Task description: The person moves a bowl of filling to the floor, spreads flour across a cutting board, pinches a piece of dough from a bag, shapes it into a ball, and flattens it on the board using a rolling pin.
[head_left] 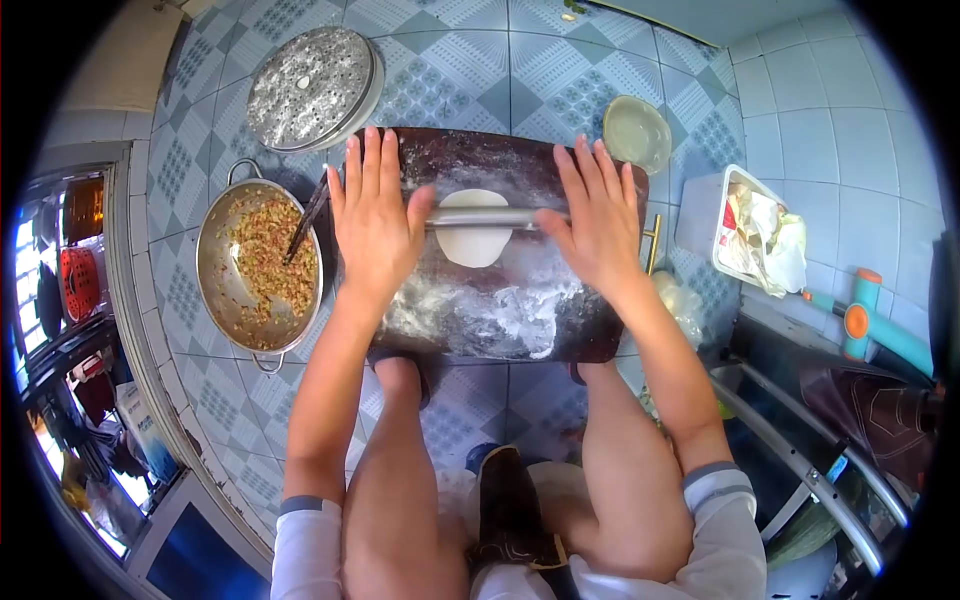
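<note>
A round white piece of dough (472, 248) lies flat on a dark, floury board (460, 320). Across its upper part rests a metal rolling pin (485, 216). My left hand (378, 222) is over the pin's left end, palm down, with its fingers stretched forward and the thumb apart. Over the right end is my right hand (598, 222), also palm down with spread fingers. Both palms press on the pin without gripping it, and they hide its ends. Loose white flour (530, 310) is heaped on the board nearer to me.
Left of the board stands a metal pan (212, 262) of chopped filling with dark chopsticks (308, 215). A floured perforated tray (310, 85) is at the back left, a bowl (637, 133) at the back right. On the right are a bin (705, 220) and metal rails (800, 470).
</note>
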Available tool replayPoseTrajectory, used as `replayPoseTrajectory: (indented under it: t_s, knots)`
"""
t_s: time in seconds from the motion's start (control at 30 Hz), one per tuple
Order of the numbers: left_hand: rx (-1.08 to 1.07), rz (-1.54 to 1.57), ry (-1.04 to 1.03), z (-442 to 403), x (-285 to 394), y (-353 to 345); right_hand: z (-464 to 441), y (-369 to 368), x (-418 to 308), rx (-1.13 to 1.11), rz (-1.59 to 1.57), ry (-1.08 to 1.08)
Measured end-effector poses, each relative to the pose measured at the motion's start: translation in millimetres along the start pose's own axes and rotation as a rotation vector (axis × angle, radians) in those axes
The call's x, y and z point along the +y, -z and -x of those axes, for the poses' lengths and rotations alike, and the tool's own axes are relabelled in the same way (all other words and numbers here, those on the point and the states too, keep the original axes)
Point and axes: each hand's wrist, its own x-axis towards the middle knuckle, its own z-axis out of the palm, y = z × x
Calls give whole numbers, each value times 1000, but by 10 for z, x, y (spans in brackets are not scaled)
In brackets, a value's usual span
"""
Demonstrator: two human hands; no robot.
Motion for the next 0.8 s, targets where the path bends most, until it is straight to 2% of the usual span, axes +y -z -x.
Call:
replayPoseTrajectory:
  t_s: [0.2, 0.4, 0.53, 0.67, 0.8]
  knots:
    - [-115, 102, -12, 493, 20, 115, 310, 181, -119, -151, -3, 57]
    - [-116, 75, 10, 417, 34, 117, 163, 133, -50, -54, 9, 86]
    - [-162, 107, -58, 613, 20, 152, 414, 120, -75, -174, -38, 78]
    - [-152, 38, -42, 409, 61, 146, 240, 93, -26, -150, -18, 76]
    - [-124, -32, -42, 230, 71, 139, -127, -38, 121, -26, 37, 90]
